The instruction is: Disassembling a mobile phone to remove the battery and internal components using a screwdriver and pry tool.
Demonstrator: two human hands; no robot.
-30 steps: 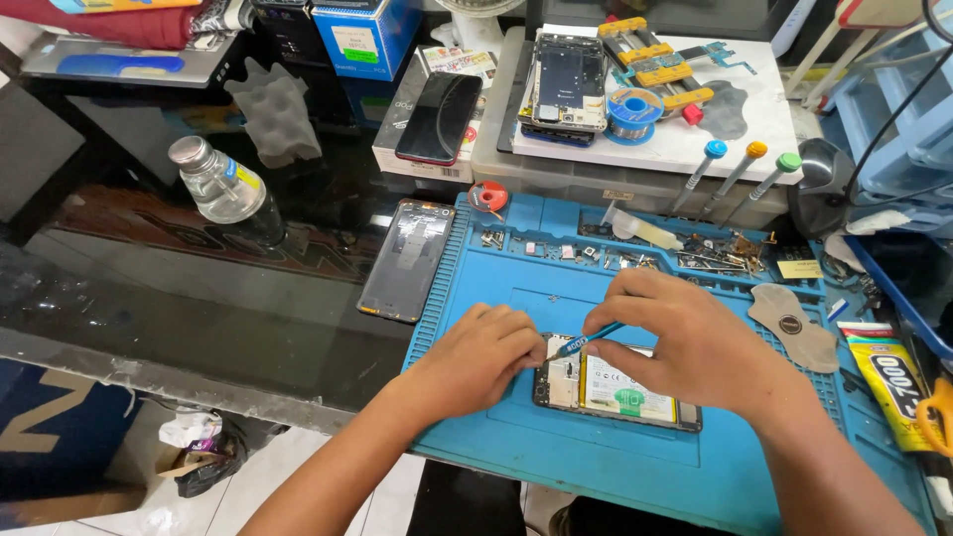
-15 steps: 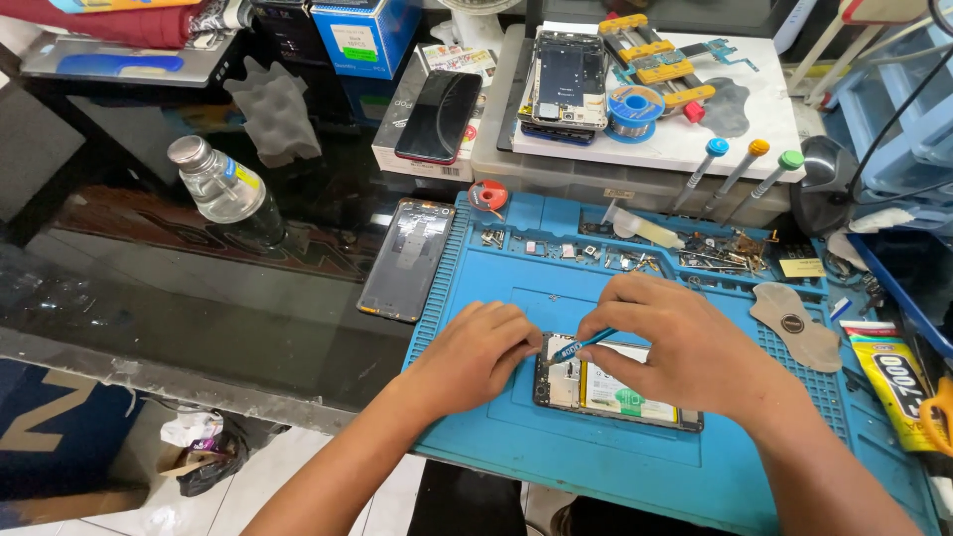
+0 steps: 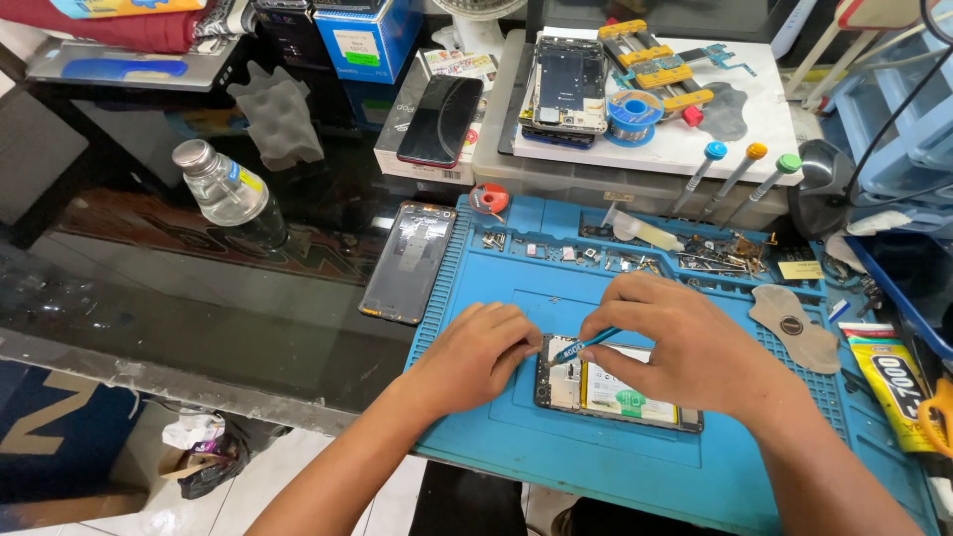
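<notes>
While a dark glass tabletop [image 3: 199, 298] carries everything, a blue repair mat [image 3: 635, 437] covers its right front part, reaching to the near edge. On the mat's near half lies an opened phone [image 3: 615, 392], back cover off, its board and battery showing. The left hand [image 3: 476, 357] rests at the phone's left end, fingers curled and pressed against its edge to steady it. The right hand [image 3: 685, 342] arches over the phone's middle and pinches a thin blue-handled tool [image 3: 581, 346] between thumb and forefinger; the tool slants down to the left, its tip at the phone's upper left corner, just beside the left fingertips.

Much of the phone's top edge sits under the right hand, and whether the tool tip touches the board is too small to make out. The forearms run off the bottom of the view.

Beside the mat's left edge lies a separate phone back panel [image 3: 409, 260]. Toward the table's left side lies a clear plastic bottle [image 3: 228, 194]. Behind the mat, a white board [image 3: 754, 139] holds another disassembled phone [image 3: 568, 87] and a blue solder spool [image 3: 633, 111]; three screwdrivers [image 3: 733, 181] lean at its front edge. Small screws and parts [image 3: 715, 253] fill the mat's far compartments. A glue tube [image 3: 898, 382] lies at the mat's right edge.
</notes>
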